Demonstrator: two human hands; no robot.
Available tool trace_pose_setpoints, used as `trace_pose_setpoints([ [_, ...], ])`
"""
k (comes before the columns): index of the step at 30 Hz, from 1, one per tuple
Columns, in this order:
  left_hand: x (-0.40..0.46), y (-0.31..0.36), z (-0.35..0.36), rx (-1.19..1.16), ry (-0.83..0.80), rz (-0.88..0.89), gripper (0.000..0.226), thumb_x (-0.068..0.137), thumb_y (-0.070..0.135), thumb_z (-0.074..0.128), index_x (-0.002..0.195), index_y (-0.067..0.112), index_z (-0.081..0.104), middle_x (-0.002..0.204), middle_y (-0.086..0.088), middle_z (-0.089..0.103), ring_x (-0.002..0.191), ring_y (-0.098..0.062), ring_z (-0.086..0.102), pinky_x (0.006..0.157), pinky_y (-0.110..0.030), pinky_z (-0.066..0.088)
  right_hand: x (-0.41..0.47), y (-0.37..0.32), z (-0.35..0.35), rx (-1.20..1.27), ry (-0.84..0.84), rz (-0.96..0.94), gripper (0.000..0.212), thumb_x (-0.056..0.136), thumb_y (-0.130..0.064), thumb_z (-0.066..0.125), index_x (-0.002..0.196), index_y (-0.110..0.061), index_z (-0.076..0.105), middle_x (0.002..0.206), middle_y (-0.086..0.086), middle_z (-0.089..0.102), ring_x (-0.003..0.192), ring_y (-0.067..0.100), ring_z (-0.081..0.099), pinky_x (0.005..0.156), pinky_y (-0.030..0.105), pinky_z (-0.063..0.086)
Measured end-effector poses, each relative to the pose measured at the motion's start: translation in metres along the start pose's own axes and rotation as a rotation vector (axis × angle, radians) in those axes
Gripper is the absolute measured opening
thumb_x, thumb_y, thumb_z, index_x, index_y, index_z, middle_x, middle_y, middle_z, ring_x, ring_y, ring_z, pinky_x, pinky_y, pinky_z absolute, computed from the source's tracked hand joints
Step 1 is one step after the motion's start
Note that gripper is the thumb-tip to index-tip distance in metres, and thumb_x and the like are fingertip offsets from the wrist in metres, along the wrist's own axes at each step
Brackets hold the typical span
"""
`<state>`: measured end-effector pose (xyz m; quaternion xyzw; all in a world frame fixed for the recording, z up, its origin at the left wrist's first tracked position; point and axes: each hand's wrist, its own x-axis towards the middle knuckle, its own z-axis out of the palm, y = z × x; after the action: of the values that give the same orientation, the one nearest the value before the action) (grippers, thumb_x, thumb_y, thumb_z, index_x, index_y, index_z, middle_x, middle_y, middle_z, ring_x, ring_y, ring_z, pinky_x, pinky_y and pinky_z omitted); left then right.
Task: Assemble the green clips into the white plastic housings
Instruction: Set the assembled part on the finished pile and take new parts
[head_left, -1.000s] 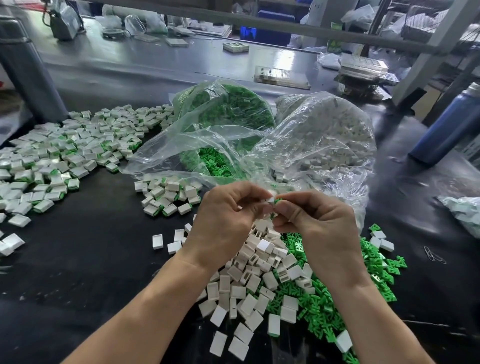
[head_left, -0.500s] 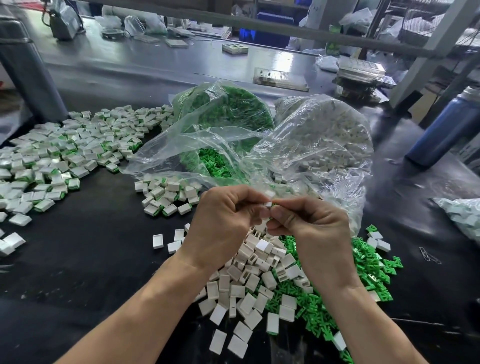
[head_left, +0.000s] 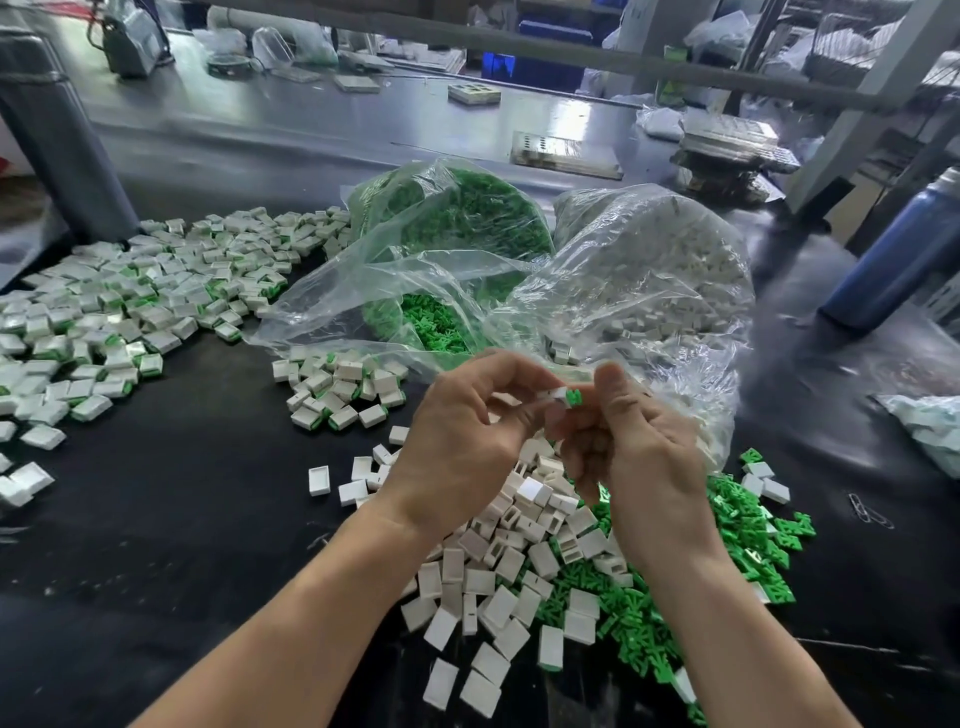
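My left hand (head_left: 457, 431) pinches a small white housing (head_left: 555, 396) at its fingertips. Against the housing's right end sits a green clip (head_left: 573, 397), pinched by my right hand (head_left: 634, 447); the clip's green end still shows outside the housing. Both hands hover above a loose heap of empty white housings (head_left: 514, 561) on the black table. To the right of that heap lies a spread of loose green clips (head_left: 737, 525).
Two open clear bags stand behind my hands: one with green clips (head_left: 457, 218), one with white housings (head_left: 670, 270). Assembled pieces lie in a small pile (head_left: 337, 389) and a wide spread at left (head_left: 119, 312). A blue bottle (head_left: 893, 260) stands at right.
My hands have drawn slightly apart and risen a little, so the white housing and the green clip between the fingertips now show plainly. The camera view shifted slightly.
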<state>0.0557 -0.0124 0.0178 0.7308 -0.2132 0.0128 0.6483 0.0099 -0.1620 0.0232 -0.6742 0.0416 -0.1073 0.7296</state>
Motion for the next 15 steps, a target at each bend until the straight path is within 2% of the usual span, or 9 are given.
trace_pose_setpoints([
  [2,0.0,0.002,0.003,-0.016,-0.043,0.013,0.016,0.091,0.01,0.078,0.094,0.026,0.076,0.114,0.012,0.068,0.103,-0.011,0.069,0.092,-0.03,0.056,0.0,0.002,0.002,0.011,-0.027,0.09,0.062,0.106,-0.058,0.042,0.073,-0.018,0.075,0.069,0.015,0.067,0.05,0.02,0.051,0.04,0.028,0.035],
  [4,-0.002,0.003,0.007,-0.002,-0.089,0.03,0.015,0.091,0.012,0.078,0.097,0.026,0.076,0.122,0.011,0.065,0.112,-0.01,0.066,0.1,-0.036,0.054,-0.002,0.002,0.004,0.026,-0.016,0.139,0.063,0.106,-0.061,0.041,0.068,-0.022,0.074,0.06,0.009,0.061,0.046,0.019,0.047,0.04,0.028,0.033],
  [6,-0.004,0.004,0.01,0.001,-0.114,0.046,0.013,0.09,0.013,0.079,0.1,0.021,0.076,0.124,0.009,0.065,0.116,-0.013,0.065,0.103,-0.043,0.052,-0.002,0.002,0.008,0.058,0.021,0.166,0.06,0.106,-0.057,0.042,0.066,-0.026,0.074,0.055,0.003,0.056,0.044,0.016,0.045,0.037,0.026,0.033],
  [9,-0.005,0.004,0.014,0.007,-0.129,0.059,0.013,0.09,0.011,0.079,0.101,0.014,0.074,0.122,0.006,0.066,0.114,-0.016,0.066,0.101,-0.046,0.053,-0.002,0.0,0.013,0.114,0.054,0.164,0.06,0.11,-0.047,0.042,0.062,-0.029,0.073,0.052,-0.003,0.047,0.041,0.011,0.04,0.034,0.022,0.032],
  [15,-0.006,0.004,0.017,-0.001,-0.109,0.078,0.013,0.09,0.008,0.079,0.1,0.013,0.074,0.115,0.006,0.071,0.11,-0.018,0.069,0.098,-0.044,0.055,-0.005,-0.003,0.021,0.229,0.049,0.101,0.065,0.113,-0.031,0.036,0.065,-0.034,0.079,0.053,-0.01,0.064,0.042,-0.001,0.057,0.037,0.014,0.042],
])
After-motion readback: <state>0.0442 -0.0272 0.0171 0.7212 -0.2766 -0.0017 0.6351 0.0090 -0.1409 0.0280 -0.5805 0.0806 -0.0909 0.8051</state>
